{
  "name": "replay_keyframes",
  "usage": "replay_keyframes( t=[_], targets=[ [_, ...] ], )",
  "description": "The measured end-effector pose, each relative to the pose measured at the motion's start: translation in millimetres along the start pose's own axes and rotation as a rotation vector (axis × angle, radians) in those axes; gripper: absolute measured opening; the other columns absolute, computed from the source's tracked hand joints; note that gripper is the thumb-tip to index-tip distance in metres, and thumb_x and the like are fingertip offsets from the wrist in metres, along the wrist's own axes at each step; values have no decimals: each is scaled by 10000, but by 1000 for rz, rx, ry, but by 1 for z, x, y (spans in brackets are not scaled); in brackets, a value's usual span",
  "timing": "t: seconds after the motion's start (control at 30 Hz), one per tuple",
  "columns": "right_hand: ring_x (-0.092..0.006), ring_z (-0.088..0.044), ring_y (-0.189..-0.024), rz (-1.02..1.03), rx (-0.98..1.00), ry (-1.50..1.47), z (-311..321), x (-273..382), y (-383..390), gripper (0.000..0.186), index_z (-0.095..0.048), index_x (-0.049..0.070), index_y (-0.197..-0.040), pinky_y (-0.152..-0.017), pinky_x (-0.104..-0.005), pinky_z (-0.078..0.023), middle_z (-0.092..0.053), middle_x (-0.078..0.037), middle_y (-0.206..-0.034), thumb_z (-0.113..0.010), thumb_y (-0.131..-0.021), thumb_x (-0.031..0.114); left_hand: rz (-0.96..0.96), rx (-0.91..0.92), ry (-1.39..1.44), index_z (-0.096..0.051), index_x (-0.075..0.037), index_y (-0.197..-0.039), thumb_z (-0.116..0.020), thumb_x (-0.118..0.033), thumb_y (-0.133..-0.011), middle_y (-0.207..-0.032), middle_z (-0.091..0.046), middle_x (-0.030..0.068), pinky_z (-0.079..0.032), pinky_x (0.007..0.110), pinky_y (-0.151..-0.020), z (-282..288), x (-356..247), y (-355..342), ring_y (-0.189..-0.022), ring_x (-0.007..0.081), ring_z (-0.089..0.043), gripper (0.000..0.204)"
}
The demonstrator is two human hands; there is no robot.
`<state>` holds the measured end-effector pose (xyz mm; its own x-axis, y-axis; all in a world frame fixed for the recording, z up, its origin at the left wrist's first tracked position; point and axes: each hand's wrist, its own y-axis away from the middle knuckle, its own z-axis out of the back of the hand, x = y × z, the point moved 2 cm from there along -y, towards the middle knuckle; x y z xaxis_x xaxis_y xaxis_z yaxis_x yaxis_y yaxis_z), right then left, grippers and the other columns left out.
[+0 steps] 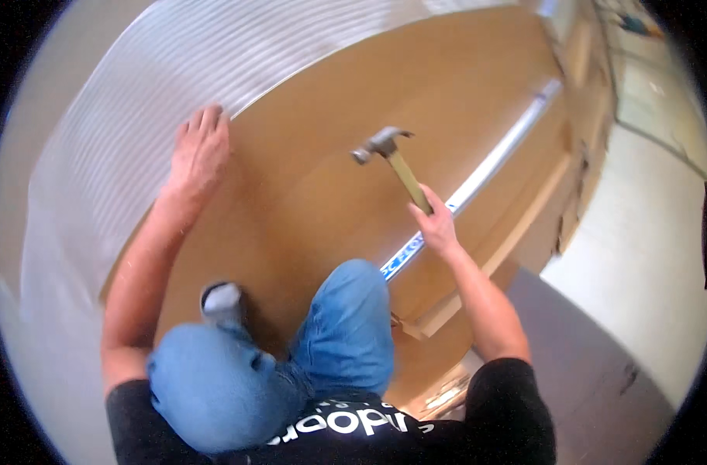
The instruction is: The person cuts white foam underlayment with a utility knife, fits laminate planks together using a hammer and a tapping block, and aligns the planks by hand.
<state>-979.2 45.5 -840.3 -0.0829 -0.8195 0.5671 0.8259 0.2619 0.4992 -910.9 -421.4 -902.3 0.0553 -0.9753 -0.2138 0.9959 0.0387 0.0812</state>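
The person's left arm reaches straight out toward eleven o'clock, elbow nearly locked. The left hand (201,151) lies palm down with fingers spread apart and flat, pressing on the upper-left edge of a large brown board (322,155); the fingertips reach just over that edge, where the board meets a pale ribbed sheet (136,132) underneath.

The right arm comes up from five o'clock, bent a little at the elbow, with the wrist cocked. The right hand (437,225) is clamped around the lower end of a hammer (392,159), fingers wrapped tight on the handle. The hammer is raised above the board near the middle of the view, slanting from the hand up toward eleven o'clock. Its handle is light wood, its head is grey metal with a curved claw on one side, and the striking face points to nine o'clock. Whether the head touches the board cannot be told.

Just beside the right hand, a long silver metal bar (493,163) runs along the board from seven o'clock to one o'clock. The person's knees (346,325) in blue jeans rest on the board at six o'clock, with a grey-socked foot (222,298) to their left.
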Motion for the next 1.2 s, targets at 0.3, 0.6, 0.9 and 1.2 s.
replay_keyframes(
  t=[0.3,0.6,0.9,1.2],
  targets=[
    [-339,-622,-1255,202,134,160,-20,-81,12,536,-577,64,-1425,-1053,-403,-490,-650,-225,-1331,-735,-930,193,538,130,38,-640,-66,-1225,-711,-217,-932,-1189,-647,144,-508,443,-987,-8,156,289,-1166,353,-608,338],
    [-373,-604,-1248,1049,-18,528,-172,163,-59,424,-614,99,-1360,-1034,-459,-515,-631,-162,-1358,-702,-947,138,726,142,61,-700,-65,-1159,-700,-297,-954,-1163,-689,140,-528,453,-966,11,184,357,-1126,358,-643,310],
    [-313,-584,-1251,1200,142,646,-349,289,-78,254,-644,124,-1227,-1045,-436,-511,-646,-91,-1278,-604,-1003,236,726,181,87,-707,-70,-1151,-715,-332,-949,-1152,-690,133,-522,449,-976,23,197,373,-1152,344,-635,330],
    [-372,-598,-1137,1172,120,539,-383,323,-51,152,-680,107,-1080,-969,-468,-524,-661,-120,-1138,-612,-992,210,705,225,94,-684,-48,-1053,-727,-321,-926,-1154,-687,157,-534,465,-942,15,227,399,-1120,374,-644,304]
  ],
)
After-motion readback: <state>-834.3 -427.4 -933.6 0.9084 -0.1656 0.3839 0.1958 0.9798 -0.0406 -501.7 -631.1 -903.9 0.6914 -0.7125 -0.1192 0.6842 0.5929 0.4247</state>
